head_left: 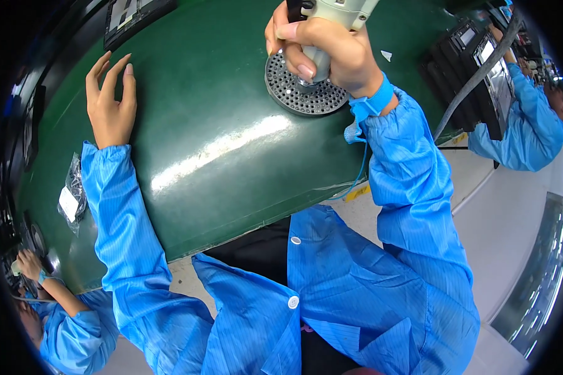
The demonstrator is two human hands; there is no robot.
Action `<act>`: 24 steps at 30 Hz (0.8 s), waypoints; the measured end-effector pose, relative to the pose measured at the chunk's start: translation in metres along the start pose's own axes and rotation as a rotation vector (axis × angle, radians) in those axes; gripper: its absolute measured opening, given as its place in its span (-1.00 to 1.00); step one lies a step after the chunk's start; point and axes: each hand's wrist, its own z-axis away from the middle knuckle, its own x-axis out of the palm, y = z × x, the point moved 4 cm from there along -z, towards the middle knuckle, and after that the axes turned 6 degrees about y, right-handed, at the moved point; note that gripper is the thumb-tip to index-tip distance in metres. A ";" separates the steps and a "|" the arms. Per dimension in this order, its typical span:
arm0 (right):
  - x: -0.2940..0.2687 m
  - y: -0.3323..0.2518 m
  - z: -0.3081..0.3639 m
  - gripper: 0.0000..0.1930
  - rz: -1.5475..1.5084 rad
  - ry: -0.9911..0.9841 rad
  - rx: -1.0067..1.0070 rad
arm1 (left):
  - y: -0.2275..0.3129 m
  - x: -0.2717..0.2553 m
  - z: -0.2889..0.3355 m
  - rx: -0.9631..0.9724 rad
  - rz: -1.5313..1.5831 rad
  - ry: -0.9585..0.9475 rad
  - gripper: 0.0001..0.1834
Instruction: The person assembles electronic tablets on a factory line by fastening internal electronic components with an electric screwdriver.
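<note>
One blue smock — right hand clamped on one pale tool, long axis slanting toward one disc — left hand splayed.

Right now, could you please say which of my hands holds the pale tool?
Your right hand, wrapped around the pale tool; your left hand holds nothing.

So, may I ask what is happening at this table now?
The person's right hand grips a pale handheld tool, its lower end at the middle of a black perforated disc on the green tabletop. The left hand is open and holds nothing. A clear bag lies beside the left sleeve.
</note>
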 end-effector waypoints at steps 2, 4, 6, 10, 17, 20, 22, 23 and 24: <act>0.001 -0.001 0.002 -0.79 0.017 -0.040 0.062 | 0.002 0.000 0.001 -0.004 0.005 -0.004 -0.75; 0.005 -0.002 0.005 -0.76 0.019 0.014 0.091 | 0.002 -0.002 0.001 -0.009 0.000 -0.008 -0.75; 0.009 -0.002 0.005 -0.73 0.013 0.063 0.119 | 0.005 -0.007 0.000 0.020 0.038 0.028 -0.74; 0.006 -0.013 0.004 -0.62 0.044 0.044 0.112 | 0.017 -0.010 -0.009 0.048 0.060 0.256 -0.72; -0.010 -0.036 -0.007 -0.74 -0.189 0.146 0.064 | 0.070 0.084 -0.099 -0.142 0.410 0.195 -0.72; 0.001 -0.034 -0.007 -0.64 -0.076 0.101 0.148 | 0.069 0.179 -0.148 -0.475 0.392 -0.094 -0.23; -0.002 -0.034 -0.003 -0.68 -0.079 0.106 0.184 | 0.092 0.239 -0.174 -0.692 0.313 -0.283 0.19; -0.010 -0.036 0.001 -0.69 -0.072 0.141 0.216 | 0.121 0.257 -0.186 -0.749 0.312 -0.358 0.30; -0.013 -0.034 0.002 -0.70 -0.058 0.148 0.175 | 0.133 0.272 -0.193 -0.774 0.333 -0.377 0.30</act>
